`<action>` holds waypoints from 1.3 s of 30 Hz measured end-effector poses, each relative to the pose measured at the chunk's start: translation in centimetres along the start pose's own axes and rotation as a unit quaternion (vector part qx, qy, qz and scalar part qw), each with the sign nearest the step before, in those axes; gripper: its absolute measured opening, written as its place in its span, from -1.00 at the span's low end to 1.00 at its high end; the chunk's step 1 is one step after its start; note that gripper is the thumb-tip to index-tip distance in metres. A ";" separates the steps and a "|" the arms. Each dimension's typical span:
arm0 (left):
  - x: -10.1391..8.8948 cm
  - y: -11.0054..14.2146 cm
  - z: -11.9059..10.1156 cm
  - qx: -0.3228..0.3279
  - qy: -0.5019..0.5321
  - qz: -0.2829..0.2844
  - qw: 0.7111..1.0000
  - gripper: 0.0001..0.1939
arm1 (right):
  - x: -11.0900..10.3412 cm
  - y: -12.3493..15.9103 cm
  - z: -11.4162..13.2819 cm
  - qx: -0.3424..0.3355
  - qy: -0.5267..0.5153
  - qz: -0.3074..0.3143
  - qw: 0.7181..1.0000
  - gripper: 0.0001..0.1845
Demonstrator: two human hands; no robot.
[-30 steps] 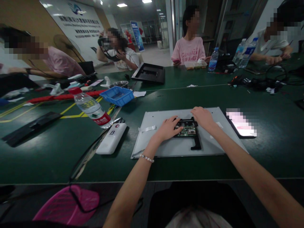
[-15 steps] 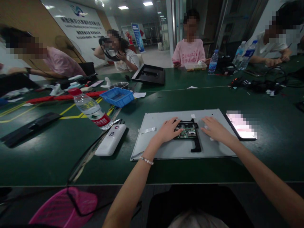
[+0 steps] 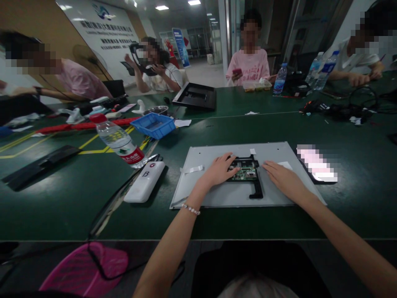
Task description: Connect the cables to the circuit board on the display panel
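Observation:
A green circuit board [image 3: 247,174] sits in a black plastic bracket [image 3: 256,189] on a flat light-grey panel [image 3: 214,196]. My left hand [image 3: 217,170] lies over the left side of the board and bracket, fingers stretched out, hiding that part. To the right of the bracket, my right hand [image 3: 284,179] rests low over the panel with its fingers extended and holds nothing visible. A small white tape piece [image 3: 253,151] is at the bracket's upper right edge. Another silvery strip [image 3: 192,169] lies on the panel's left part.
A phone [image 3: 322,171] lies against the panel's right side. On the left are a white power bank [image 3: 145,182], a tilted water bottle [image 3: 119,142], a blue tray [image 3: 154,126] and a black cable [image 3: 107,211]. Several people sit around the green table [image 3: 235,225].
My right hand has left the bracket's upper right corner and come down to the right of it, uncovering the white tape piece. My left hand stays on the board.

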State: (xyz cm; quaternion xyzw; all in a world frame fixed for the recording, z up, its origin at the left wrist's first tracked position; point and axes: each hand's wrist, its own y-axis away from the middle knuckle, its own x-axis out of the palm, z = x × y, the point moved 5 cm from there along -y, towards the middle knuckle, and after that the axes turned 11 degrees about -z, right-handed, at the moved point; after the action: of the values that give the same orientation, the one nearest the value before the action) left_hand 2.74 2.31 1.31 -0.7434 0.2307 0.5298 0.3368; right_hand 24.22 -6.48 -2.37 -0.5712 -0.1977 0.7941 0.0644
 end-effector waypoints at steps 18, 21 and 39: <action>0.0 0.1 0.0 0.002 0.004 0.000 1.000 -0.39 | -1.6 -0.1 -0.9 0.070 -0.121 -0.068 0.988 -0.73; 0.0 0.1 0.1 -0.002 0.008 0.001 1.000 -0.40 | -1.5 -0.1 -1.0 0.071 -0.133 -0.067 0.986 -0.74; 2.6 -8.2 -5.9 0.031 -0.070 0.004 0.997 -0.48 | -1.3 -0.6 -0.7 0.058 -0.167 -0.071 0.982 -0.74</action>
State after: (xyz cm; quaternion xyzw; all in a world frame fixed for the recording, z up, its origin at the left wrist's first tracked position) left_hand 13.09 3.38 2.26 -0.6925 0.2258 0.5746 0.3732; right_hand 25.28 -6.20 -1.22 -0.4099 -0.1996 0.8819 0.1201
